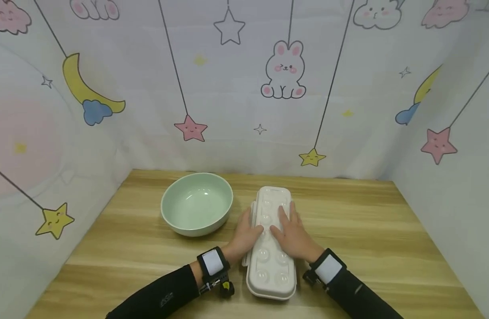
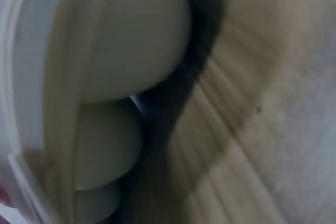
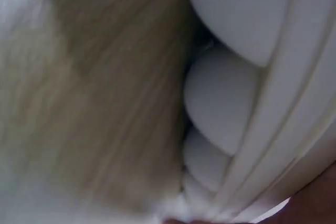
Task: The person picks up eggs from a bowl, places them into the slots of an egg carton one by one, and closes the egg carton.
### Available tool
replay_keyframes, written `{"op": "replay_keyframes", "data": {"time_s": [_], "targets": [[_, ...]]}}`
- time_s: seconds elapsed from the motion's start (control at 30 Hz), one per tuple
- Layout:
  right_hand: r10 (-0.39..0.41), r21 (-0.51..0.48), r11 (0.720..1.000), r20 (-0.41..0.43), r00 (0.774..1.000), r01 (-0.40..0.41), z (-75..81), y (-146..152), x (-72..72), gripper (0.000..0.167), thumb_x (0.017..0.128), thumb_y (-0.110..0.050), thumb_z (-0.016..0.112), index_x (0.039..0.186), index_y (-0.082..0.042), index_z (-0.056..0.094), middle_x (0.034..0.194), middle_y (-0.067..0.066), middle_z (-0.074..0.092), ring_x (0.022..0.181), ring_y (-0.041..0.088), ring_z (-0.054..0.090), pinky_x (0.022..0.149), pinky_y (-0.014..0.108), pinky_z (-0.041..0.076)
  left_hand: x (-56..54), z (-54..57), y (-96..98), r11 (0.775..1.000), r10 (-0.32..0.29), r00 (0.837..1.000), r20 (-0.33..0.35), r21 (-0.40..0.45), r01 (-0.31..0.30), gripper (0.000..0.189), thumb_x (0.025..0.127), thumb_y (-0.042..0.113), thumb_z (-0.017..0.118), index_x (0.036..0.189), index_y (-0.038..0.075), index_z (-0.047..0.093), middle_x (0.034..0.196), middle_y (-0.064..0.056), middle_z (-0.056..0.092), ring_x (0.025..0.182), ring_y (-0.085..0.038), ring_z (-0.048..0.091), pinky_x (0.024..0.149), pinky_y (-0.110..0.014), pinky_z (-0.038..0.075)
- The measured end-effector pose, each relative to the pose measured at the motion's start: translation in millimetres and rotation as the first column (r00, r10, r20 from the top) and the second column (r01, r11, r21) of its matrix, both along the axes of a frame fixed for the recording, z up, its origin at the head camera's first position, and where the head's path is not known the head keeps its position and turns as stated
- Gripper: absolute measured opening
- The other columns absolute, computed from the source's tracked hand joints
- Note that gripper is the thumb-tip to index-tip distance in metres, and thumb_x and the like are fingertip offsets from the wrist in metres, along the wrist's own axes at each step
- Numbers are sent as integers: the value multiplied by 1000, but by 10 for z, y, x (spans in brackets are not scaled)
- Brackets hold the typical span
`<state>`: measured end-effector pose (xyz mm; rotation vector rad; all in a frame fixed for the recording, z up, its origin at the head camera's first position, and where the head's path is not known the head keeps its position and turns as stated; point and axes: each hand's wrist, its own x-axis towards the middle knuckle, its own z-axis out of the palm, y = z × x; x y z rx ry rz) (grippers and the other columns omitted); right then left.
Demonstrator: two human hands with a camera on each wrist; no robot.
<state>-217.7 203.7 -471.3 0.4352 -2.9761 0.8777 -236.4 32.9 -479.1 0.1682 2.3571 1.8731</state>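
A long white plastic egg box (image 1: 271, 288) with a lid and two rows of round bumps lies lengthwise on the table. My left hand (image 1: 243, 235) grips its left edge, with the thumb on top of the lid and the fingers along the side. On the opposite edge my right hand (image 1: 296, 237) holds the box, its thumb and a finger on the lid. Rounded cups (image 2: 113, 145) show under the rim in the left wrist view. Similar cups (image 3: 220, 98) line the box's underside in the right wrist view.
A pale green bowl (image 1: 196, 206) stands to the left of the box, near the back of the wooden table (image 1: 348, 208). White cloth walls (image 1: 236, 88) with printed stars and a rabbit enclose the back and both sides.
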Motion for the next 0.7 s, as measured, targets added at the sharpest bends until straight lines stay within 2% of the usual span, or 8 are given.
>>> {"op": "replay_keyframes", "data": {"time_s": [0.1, 0.13, 0.23, 0.3, 0.33, 0.37, 0.5, 0.7], "targets": [[-38, -81, 996, 71, 997, 44, -33, 36, -63, 74, 103, -31, 46, 150, 13, 9, 152, 38, -10, 139, 53, 11, 107, 60, 26, -7, -16, 18, 998, -40, 999, -26, 44, 41, 74, 86, 1, 51, 151, -7, 17, 153, -28, 18, 141, -39, 19, 114, -54, 13], [-46, -93, 994, 85, 995, 53, -42, 44, -75, 75, 103, -31, 46, 150, 13, 6, 153, 37, -11, 140, 51, 12, 107, 58, 27, 12, 24, 20, 996, -57, 998, -36, 64, 59, 73, 86, 0, 50, 151, -6, 18, 152, -28, 19, 140, -39, 21, 114, -54, 14], [-66, -102, 992, 112, 991, 78, -63, 69, -62, 76, 103, -30, 45, 151, 11, 3, 155, 34, -8, 138, 50, 20, 107, 56, 30, 15, 10, 43, 989, -105, 993, -49, 103, 110, 71, 87, -1, 47, 152, -5, 16, 154, -26, 18, 140, -36, 21, 114, -52, 13], [-78, -95, 992, 113, 990, 89, -58, 73, -50, 75, 103, -30, 44, 151, 10, 4, 155, 34, -5, 134, 51, 28, 105, 57, 32, 4, 6, 62, 987, -123, 991, -53, 95, 128, 71, 88, 0, 45, 152, -6, 15, 155, -26, 16, 142, -36, 18, 115, -51, 12], [-85, -90, 991, 112, 990, 95, -55, 71, -49, 74, 103, -30, 44, 151, 10, 4, 156, 33, -4, 133, 52, 31, 104, 58, 33, 1, 2, 71, 987, -127, 989, -71, 90, 133, 70, 88, 0, 44, 152, -6, 15, 155, -26, 16, 142, -36, 18, 115, -51, 12], [-91, -88, 991, 106, 990, 101, -53, 68, -49, 73, 103, -30, 43, 151, 9, 5, 156, 33, -3, 132, 52, 33, 104, 58, 33, -27, -46, 83, 989, -124, 990, -69, 73, 129, 71, 89, 2, 44, 152, -6, 13, 156, -25, 14, 144, -35, 15, 115, -50, 10], [-94, -82, 991, 94, 991, 102, -58, 32, -64, 71, 104, -30, 41, 151, 10, 6, 156, 32, -2, 129, 54, 35, 103, 59, 34, -63, -87, 90, 994, -106, 992, -64, 14, 107, 71, 92, 7, 45, 153, -7, 10, 158, -25, 7, 146, -36, 6, 115, -51, 7], [-83, -90, 992, 80, 993, 90, -93, 15, -34, 68, 104, -25, 39, 150, 12, 5, 155, 34, -2, 130, 54, 33, 103, 60, 32, -52, -155, 89, 994, -107, 993, -53, 6, 108, 70, 97, 12, 48, 153, -7, 10, 158, -27, 3, 146, -38, 2, 115, -52, 3]]}}
